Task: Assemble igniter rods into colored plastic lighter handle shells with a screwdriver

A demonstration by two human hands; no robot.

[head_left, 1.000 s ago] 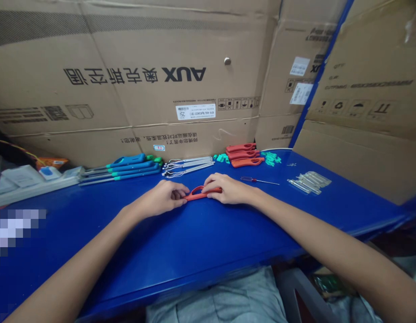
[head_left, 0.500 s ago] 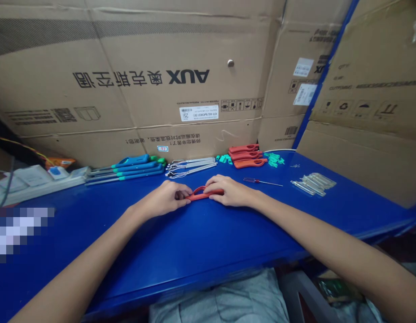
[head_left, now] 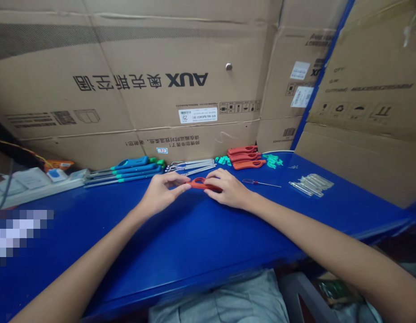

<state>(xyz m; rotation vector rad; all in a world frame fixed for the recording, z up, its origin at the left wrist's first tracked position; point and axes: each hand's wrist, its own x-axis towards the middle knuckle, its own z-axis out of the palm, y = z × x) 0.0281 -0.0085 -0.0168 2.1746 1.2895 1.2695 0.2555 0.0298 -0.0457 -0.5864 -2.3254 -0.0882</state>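
Both of my hands hold an orange-red plastic lighter handle with a loop opening, just above the table in front of me. My left hand pinches its left end between thumb and fingertips. Around the right end, the fingers and thumb of my right hand are closed, hiding part of it. Beyond the hands lie several metal rods with thin wires. More orange-red handles lie stacked near the cardboard, with small green plastic parts beside them.
Blue long-nosed lighters lie at the back left, near a white power strip. On the right are a small screwdriver and clear plastic pieces. Cardboard walls border the blue table.
The handle has risen slightly and turned so its loop shows more openly. My left hand's thumb and fingers have shifted to pinch its left end.
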